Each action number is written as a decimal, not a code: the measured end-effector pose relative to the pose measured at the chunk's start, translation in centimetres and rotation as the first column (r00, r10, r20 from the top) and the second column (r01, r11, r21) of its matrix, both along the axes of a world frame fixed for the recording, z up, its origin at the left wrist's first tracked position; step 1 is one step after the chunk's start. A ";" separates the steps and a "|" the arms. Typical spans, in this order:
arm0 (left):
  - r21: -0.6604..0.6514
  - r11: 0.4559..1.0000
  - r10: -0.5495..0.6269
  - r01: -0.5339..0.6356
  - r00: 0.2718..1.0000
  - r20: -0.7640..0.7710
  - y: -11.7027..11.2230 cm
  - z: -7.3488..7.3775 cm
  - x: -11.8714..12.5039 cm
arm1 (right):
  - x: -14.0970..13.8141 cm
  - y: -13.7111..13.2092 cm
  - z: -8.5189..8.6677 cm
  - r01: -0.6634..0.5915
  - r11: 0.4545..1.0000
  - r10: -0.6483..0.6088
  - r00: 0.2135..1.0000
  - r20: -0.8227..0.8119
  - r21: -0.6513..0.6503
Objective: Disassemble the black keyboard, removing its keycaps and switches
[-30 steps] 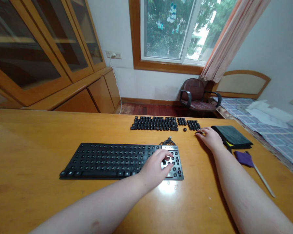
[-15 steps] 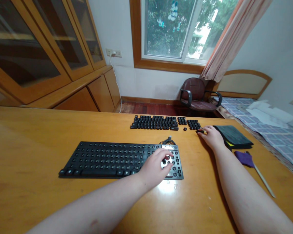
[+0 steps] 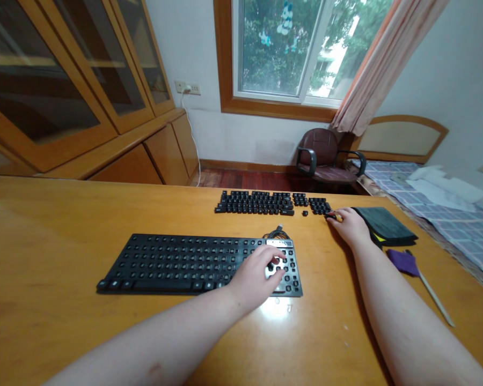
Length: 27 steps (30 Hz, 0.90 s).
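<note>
Keyboard, rectangular, on glossy desk

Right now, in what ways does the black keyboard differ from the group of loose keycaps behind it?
The keyboard is one wide, flat body, while the loose keycaps are many small separate pieces. The keyboard lies nearer the person, with the left hand over its right part; the loose keycaps lie near the far edge, with the right hand beside their right end. Both are black and lie on the table.
</note>
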<state>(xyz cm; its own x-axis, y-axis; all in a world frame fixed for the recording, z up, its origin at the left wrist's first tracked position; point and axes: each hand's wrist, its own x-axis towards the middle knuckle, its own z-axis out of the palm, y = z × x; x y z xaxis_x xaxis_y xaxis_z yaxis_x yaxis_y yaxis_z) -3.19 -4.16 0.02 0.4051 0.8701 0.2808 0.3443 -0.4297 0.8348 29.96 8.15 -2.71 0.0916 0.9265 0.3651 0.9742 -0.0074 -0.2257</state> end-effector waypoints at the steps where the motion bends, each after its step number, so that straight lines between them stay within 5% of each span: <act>1: 0.006 1.000 0.002 -0.002 1.000 -0.006 0.0 0.0 0.0 | 0.0 0.0 -0.1 -0.003 1.000 0.003 1.000 0.000 0.006; 6: 0.119 0.992 -0.024 0.039 0.992 -0.125 -0.8 0.6 -0.1 | -0.2 -0.3 0.7 -0.039 0.992 0.039 0.999 -0.003 0.124; 12: 0.192 0.971 -0.039 0.142 0.887 -0.460 -1.4 2.1 -0.5 | -5.1 -5.5 7.9 -0.084 0.899 0.223 0.933 -0.284 0.430; 15: 0.197 0.958 -0.069 0.208 0.834 -0.547 -0.9 2.0 -0.7 | -9.3 -9.9 9.6 -0.121 0.899 0.319 0.839 -0.441 0.420; 17: 0.183 0.954 -0.096 0.239 0.818 -0.567 -0.5 1.8 -0.8 | -11.8 -12.3 8.6 -0.324 0.915 0.403 0.755 -0.517 0.241; 19: 0.179 0.951 -0.111 0.253 0.818 -0.564 -0.2 1.5 -0.8 | -13.4 -13.4 6.3 -0.461 0.876 0.447 0.669 -0.593 0.140; 23: 0.184 0.947 -0.121 0.262 0.826 -0.550 -0.1 1.2 -0.7 | -14.4 -13.0 2.3 -0.462 0.886 0.354 0.612 -0.707 0.044; 27: 0.174 0.953 -0.117 0.249 0.829 -0.546 -0.1 1.0 -0.7 | -14.7 -12.4 1.7 -0.488 0.868 0.260 0.604 -0.754 -0.091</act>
